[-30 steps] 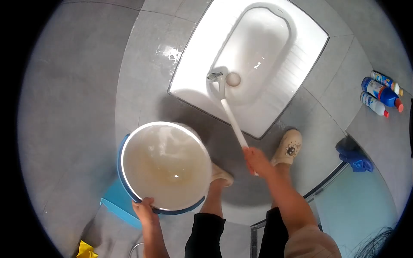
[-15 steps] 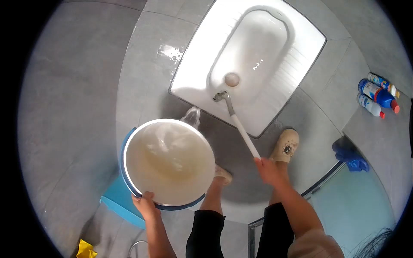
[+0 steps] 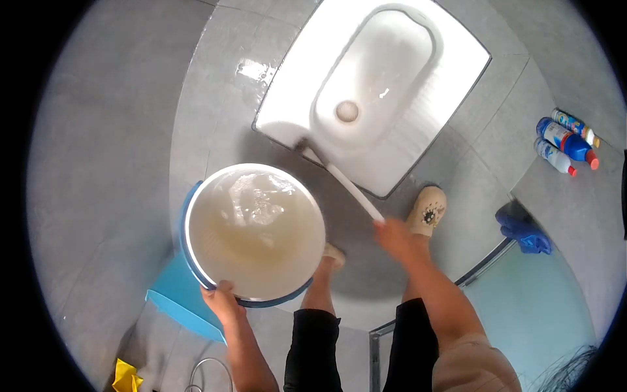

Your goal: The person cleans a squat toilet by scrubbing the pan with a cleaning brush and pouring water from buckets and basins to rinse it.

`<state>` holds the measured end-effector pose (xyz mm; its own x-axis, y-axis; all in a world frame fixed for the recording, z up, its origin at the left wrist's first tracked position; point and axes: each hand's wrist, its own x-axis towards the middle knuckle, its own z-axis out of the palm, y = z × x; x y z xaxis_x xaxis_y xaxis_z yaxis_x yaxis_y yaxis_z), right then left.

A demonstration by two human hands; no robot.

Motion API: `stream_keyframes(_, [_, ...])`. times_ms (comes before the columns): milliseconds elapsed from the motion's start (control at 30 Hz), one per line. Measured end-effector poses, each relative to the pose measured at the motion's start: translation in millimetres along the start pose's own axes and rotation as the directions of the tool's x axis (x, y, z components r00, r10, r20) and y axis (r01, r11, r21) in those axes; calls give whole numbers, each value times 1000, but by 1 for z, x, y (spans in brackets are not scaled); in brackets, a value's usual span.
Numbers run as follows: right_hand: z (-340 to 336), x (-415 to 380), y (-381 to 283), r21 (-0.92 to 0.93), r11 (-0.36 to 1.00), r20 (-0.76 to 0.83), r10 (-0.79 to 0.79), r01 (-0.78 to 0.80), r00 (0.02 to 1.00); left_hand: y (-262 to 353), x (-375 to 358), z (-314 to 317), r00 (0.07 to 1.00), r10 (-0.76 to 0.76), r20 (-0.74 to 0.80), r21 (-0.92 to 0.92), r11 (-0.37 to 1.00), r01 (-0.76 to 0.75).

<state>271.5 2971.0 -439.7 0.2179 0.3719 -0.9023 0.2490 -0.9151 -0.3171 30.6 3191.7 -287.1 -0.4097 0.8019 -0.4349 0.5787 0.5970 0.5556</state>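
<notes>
My left hand point(image 3: 224, 304) grips the lower rim of a white bucket point(image 3: 255, 284) with a blue outer edge, which holds cloudy water. My right hand point(image 3: 394, 239) is closed round the end of a white-handled brush point(image 3: 353, 189). The brush head, dark and partly blurred, rests at the near left edge of the white squat toilet point(image 3: 418, 147), just above the bucket. A round drain cover point(image 3: 347, 111) sits inside the toilet bowl.
Three bottles point(image 3: 567, 139) lie on the right. Near them is a dark blue cloth or glove point(image 3: 524, 234) beside a glass panel point(image 3: 535, 294). A light blue bin point(image 3: 186, 297) stands under the bucket's left side. Something yellow point(image 3: 127, 376) and a shower hose lie at the lower left.
The brush head has moved left from beside the drain to the toilet's near edge. Water no longer spills over the bucket's upper rim, and the bucket appears slightly more level.
</notes>
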Motion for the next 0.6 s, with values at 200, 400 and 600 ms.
stream_keyframes(200, [-7, -25, 15, -90, 978, 34, 190, -186, 981, 4, -7, 10, 1000, -11, -27, 23, 1000, 11])
stream_keyframes(400, [30, -15, 65, -133, 973, 46, 195, -188, 980, 12, -12, 20, 996, 82, -40, -84, 993, -85])
stream_keyframes(600, [-10, -27, 13, -205, 964, 138, 200, -169, 970, 16, -18, 23, 992, 118, 31, 109, 987, -121])
